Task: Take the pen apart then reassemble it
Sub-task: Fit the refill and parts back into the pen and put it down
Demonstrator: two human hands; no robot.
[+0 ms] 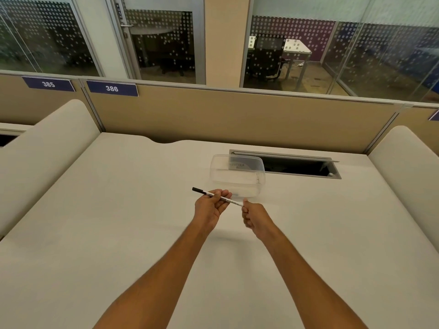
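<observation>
A slim white pen point(234, 203) with black print and a black end pointing left is held level above the white desk point(118, 222). My left hand point(210, 206) grips its middle from below, fingers curled around the barrel. My right hand point(255, 217) pinches the pen's right end between thumb and fingers; that end is hidden inside the grip. The pen's black end point(197, 190) sticks out free to the left of my left hand.
A clear plastic container point(237, 178) stands on the desk just behind my hands. Behind it to the right is an open cable hatch point(297, 166) in the desk. A tan partition point(237, 117) closes the far edge, and padded dividers flank both sides.
</observation>
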